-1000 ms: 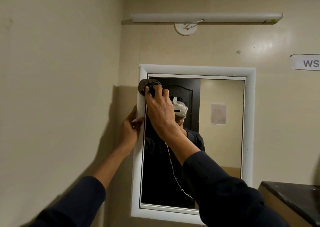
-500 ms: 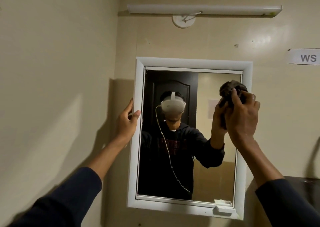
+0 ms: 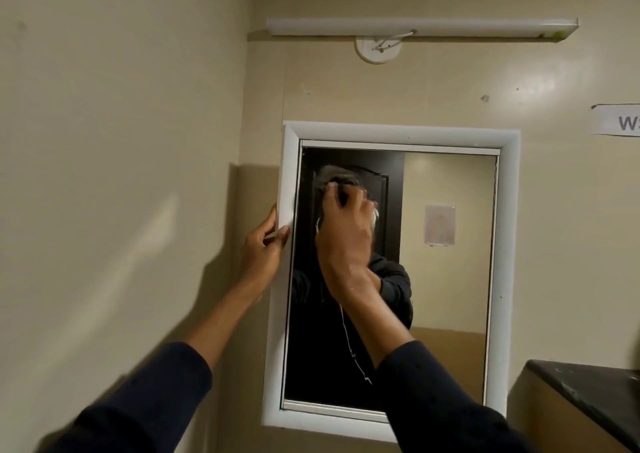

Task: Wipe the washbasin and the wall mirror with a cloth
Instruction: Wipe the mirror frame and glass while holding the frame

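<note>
A wall mirror point(image 3: 450, 279) in a white frame hangs on the beige wall ahead. My left hand point(image 3: 263, 248) grips the frame's left edge about a third of the way down. My right hand point(image 3: 346, 224) presses a dark crumpled cloth point(image 3: 334, 175) against the upper left part of the glass; hand and cloth are blurred. The glass reflects a person in a dark hoodie, mostly hidden behind my right arm. The washbasin is out of view.
A white tube light point(image 3: 415, 27) is mounted above the mirror. A paper label point(image 3: 620, 123) is stuck to the wall at the right edge. A dark-topped counter point(image 3: 588, 393) juts out at the lower right. A side wall stands close on the left.
My right hand swept the cloth from the mirror's upper left to its upper right, then back to the upper left. My left hand stayed on the frame's left edge.
</note>
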`<act>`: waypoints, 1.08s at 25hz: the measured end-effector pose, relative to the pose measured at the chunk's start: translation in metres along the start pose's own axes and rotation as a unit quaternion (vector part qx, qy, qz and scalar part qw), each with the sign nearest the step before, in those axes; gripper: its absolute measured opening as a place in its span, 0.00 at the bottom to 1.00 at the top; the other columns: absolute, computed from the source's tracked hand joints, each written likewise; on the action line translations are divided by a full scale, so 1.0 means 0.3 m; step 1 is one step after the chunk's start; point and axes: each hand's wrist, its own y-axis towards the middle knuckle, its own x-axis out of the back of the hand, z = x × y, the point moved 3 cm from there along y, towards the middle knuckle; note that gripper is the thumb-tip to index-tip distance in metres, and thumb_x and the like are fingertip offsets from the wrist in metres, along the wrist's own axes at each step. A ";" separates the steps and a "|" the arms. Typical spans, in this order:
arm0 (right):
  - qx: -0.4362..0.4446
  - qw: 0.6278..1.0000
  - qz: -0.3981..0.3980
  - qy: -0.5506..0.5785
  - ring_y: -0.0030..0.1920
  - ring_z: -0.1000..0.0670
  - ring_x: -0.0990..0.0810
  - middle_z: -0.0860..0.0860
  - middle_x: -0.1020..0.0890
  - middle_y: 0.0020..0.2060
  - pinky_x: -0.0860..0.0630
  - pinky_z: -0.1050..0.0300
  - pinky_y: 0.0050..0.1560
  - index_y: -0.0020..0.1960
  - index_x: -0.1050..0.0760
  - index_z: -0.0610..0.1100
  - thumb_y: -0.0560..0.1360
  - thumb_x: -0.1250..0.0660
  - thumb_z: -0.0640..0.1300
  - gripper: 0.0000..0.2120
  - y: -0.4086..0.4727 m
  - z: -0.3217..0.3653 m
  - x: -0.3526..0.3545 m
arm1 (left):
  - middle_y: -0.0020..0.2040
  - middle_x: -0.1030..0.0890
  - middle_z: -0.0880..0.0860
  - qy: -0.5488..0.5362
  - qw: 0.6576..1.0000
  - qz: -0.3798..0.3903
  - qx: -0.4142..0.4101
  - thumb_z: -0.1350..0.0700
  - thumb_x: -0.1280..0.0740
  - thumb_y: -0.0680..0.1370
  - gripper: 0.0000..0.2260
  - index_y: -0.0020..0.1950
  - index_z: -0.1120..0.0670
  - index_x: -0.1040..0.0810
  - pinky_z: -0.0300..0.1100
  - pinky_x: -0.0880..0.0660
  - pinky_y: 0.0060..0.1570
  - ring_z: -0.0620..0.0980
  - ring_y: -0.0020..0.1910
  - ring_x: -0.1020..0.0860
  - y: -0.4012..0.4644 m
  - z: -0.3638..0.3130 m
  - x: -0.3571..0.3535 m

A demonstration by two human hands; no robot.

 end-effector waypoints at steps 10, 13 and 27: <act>0.095 0.994 0.036 -0.039 0.53 0.36 0.26 0.37 0.27 0.59 0.20 0.42 0.47 0.69 0.29 0.41 0.70 0.29 0.37 0.28 -0.060 -0.044 0.002 | 0.68 0.28 0.43 -0.025 1.000 0.012 -0.005 0.58 0.38 0.81 0.20 0.74 0.50 0.33 0.26 0.30 0.56 0.40 0.64 0.27 -0.007 -0.006 0.000; 0.031 0.998 0.006 -0.054 0.54 0.39 0.28 0.38 0.30 0.62 0.19 0.45 0.44 0.71 0.31 0.43 0.71 0.27 0.40 0.30 -0.065 -0.258 0.100 | 0.74 0.32 0.46 -0.005 1.000 0.014 -0.003 0.55 0.38 0.81 0.22 0.76 0.48 0.37 0.40 0.33 0.70 0.44 0.71 0.31 0.004 0.015 0.004; -0.167 0.981 -0.089 -0.032 0.57 0.35 0.31 0.36 0.32 0.62 0.22 0.45 0.48 0.72 0.33 0.42 0.76 0.36 0.42 0.24 -0.170 -0.414 0.172 | 0.73 0.29 0.50 -0.040 0.999 0.020 0.026 0.54 0.35 0.79 0.23 0.74 0.54 0.33 0.44 0.35 0.73 0.46 0.72 0.31 -0.030 -0.023 0.020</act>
